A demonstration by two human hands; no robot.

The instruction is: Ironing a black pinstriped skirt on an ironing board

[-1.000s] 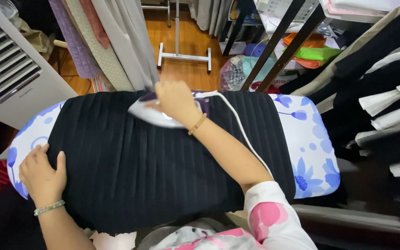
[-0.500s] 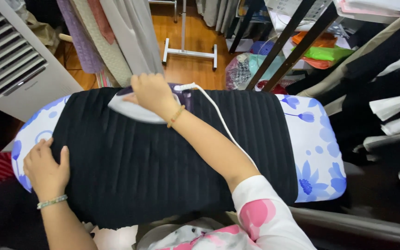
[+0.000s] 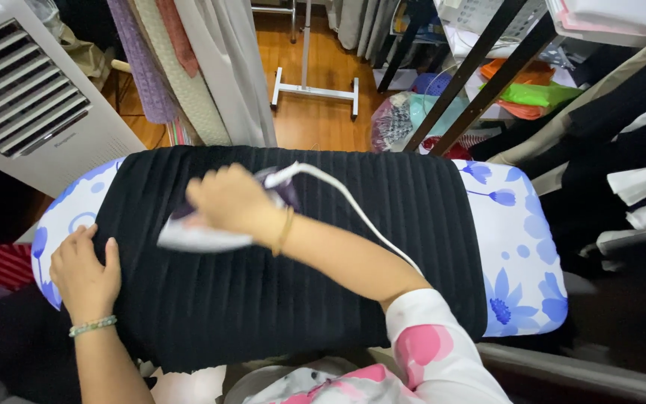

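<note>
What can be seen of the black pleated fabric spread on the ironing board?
The black pleated fabric is a dark cloth with fine parallel pleats running across the board's width. It lies flat over most of the floral blue-and-white ironing board, its near edge hanging over the front. The left hand presses its left edge; the right hand holds a white and purple iron on it, and the iron's white cord trails across it.

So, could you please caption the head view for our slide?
Right hand guides iron over black pleated fabric; left hand pins its edge.
</note>
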